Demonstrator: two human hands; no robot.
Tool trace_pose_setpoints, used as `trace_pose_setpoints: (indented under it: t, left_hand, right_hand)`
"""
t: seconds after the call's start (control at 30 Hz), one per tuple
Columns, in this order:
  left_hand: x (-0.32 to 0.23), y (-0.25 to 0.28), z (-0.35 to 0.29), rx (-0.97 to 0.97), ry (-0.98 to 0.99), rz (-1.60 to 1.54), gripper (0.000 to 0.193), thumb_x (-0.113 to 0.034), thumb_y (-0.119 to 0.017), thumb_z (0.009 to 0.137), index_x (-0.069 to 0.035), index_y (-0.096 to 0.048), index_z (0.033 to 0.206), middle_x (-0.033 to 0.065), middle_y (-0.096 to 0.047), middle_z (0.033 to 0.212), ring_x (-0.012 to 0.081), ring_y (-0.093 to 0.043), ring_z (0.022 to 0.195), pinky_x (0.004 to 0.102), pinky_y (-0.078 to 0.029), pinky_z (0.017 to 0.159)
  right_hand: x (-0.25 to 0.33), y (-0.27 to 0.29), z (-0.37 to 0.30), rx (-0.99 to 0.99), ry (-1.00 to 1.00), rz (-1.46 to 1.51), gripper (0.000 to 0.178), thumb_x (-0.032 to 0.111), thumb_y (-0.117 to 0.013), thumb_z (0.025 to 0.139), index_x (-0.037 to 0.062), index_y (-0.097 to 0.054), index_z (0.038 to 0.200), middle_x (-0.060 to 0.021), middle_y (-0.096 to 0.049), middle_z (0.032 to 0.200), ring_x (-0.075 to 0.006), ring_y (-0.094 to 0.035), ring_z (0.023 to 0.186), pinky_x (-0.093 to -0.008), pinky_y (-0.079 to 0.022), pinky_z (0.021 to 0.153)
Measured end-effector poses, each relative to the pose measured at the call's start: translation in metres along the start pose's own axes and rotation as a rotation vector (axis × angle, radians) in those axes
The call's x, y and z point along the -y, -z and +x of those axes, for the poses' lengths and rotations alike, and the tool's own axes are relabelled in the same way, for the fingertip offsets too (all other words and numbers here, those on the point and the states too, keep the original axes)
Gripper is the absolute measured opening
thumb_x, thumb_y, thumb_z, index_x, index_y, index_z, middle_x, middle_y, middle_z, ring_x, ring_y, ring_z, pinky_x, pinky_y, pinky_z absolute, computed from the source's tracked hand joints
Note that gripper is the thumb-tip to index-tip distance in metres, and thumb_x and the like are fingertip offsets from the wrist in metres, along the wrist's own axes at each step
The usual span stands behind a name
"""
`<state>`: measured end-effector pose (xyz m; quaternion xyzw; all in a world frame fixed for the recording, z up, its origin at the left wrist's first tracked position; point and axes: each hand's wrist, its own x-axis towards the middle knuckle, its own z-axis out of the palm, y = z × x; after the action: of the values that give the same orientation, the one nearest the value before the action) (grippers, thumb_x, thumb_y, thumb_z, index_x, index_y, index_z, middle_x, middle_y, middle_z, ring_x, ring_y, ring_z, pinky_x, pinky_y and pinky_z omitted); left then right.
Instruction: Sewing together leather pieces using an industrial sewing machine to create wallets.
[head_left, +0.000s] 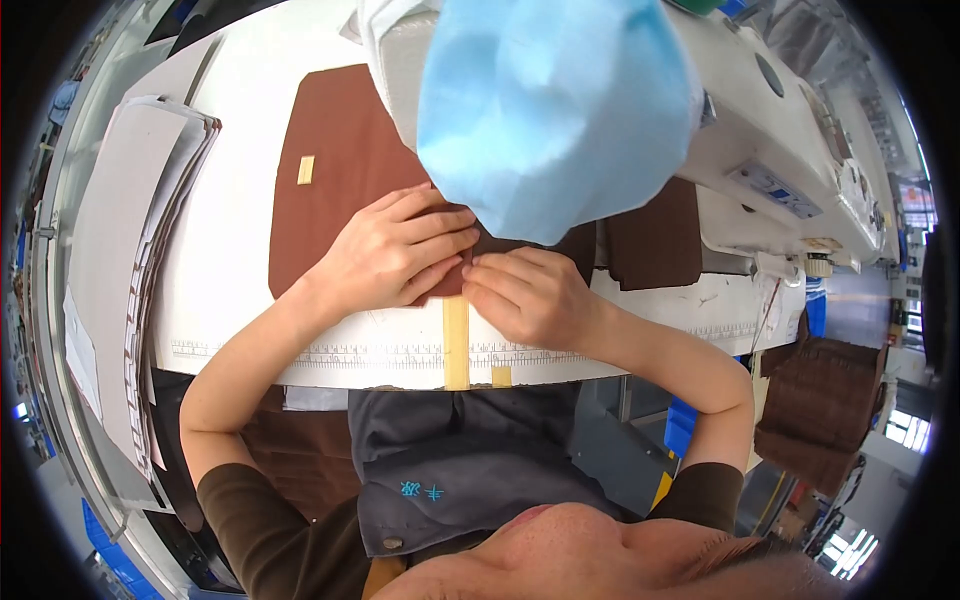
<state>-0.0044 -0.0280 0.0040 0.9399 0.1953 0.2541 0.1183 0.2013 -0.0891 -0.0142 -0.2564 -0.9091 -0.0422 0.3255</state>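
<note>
A reddish-brown flat panel (335,130), fabric or leather, lies on the white sewing table, its near edge close to me. My left hand (395,255) rests on its right part, fingers bent and together, pinching the material near its right edge. Right beside it, my right hand (530,295) has its fingertips closed on the same edge, almost touching the left fingertips. What exactly lies between the fingertips is partly hidden. Above both hands hangs a light blue cloth cover (560,110), which hides the spot behind them. A small yellow tape piece (306,170) sticks to the panel.
A white sewing machine (780,140) stands at the back right. Dark brown pieces (655,240) lie beside its base. Stacked cardboard sheets (125,230) stand on the left. Yellow tape (456,345) crosses the printed ruler along the table's near edge. More brown pieces (820,410) lie at the right.
</note>
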Motion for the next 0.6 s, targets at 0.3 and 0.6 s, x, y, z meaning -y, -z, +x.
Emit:
trace_pose_setpoints:
  t: [0.3, 0.6]
  left_hand:
    - [0.018, 0.010, -0.010, 0.096, -0.106, -0.189, 0.026, -0.002, -0.067, 0.069, -0.005, -0.069, 0.094, 0.0072, -0.067, 0.101, 0.0238, -0.062, 0.098, 0.0403, -0.048, 0.096]
    - [0.038, 0.013, 0.005, 0.028, -0.098, -0.167, 0.031, 0.001, -0.066, 0.064, -0.008, -0.073, 0.093, 0.0063, -0.068, 0.098, 0.0256, -0.062, 0.098, 0.0387, -0.052, 0.090]
  right_hand:
    - [-0.022, -0.007, 0.003, -0.064, -0.067, -0.052, 0.006, 0.006, -0.065, 0.066, 0.0038, -0.062, 0.071, -0.0043, -0.062, 0.076, -0.0169, -0.062, 0.073, -0.0261, -0.050, 0.061]
    - [-0.034, -0.010, 0.006, -0.007, -0.111, -0.196, 0.014, 0.003, -0.065, 0.069, 0.0028, -0.068, 0.082, -0.0095, -0.065, 0.092, -0.0220, -0.060, 0.092, -0.0387, -0.048, 0.080]
